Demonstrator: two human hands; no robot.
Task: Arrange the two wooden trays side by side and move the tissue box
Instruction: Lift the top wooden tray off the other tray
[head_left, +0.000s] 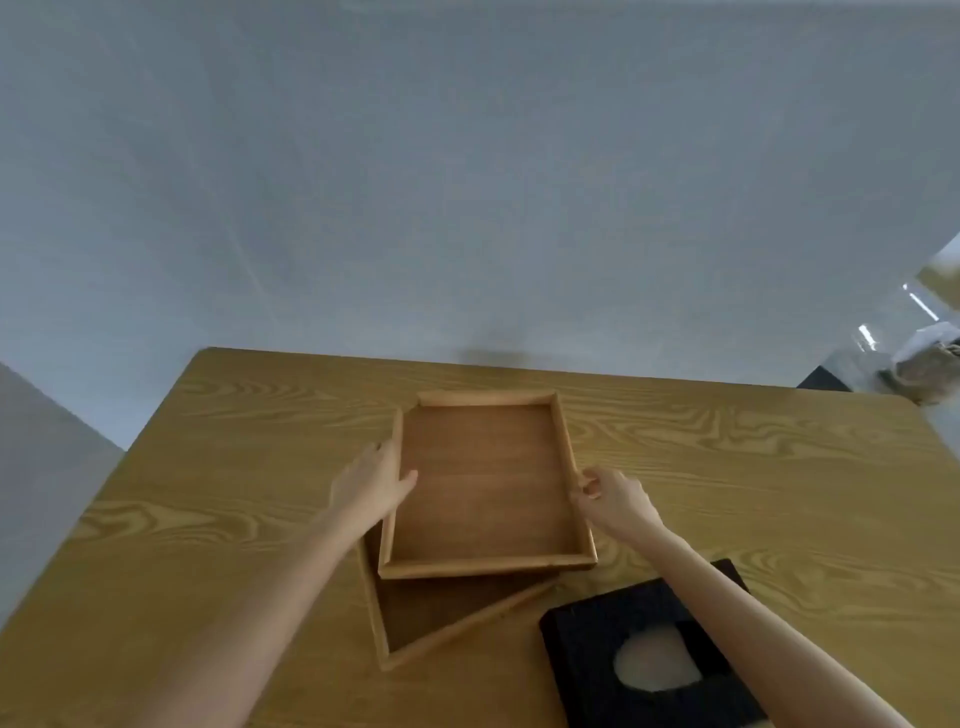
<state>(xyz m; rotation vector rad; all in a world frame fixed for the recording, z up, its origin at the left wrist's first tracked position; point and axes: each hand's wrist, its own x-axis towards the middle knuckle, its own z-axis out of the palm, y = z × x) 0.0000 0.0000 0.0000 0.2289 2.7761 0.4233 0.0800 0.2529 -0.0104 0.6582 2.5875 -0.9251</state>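
Note:
Two wooden trays are stacked askew in the middle of the table. The upper tray (483, 488) lies straight; the lower tray (431, 623) sticks out beneath it at the near left, turned at an angle. My left hand (374, 480) grips the upper tray's left rim, thumb inside. My right hand (610, 493) pinches its right rim. A black tissue box (587, 654) with a pale oval opening sits at the near right, partly under my right forearm.
The wooden table (234, 467) stands against a white wall. Its left edge runs diagonally beside a grey floor. Past the far right corner are a clear plastic item and clutter (924, 364).

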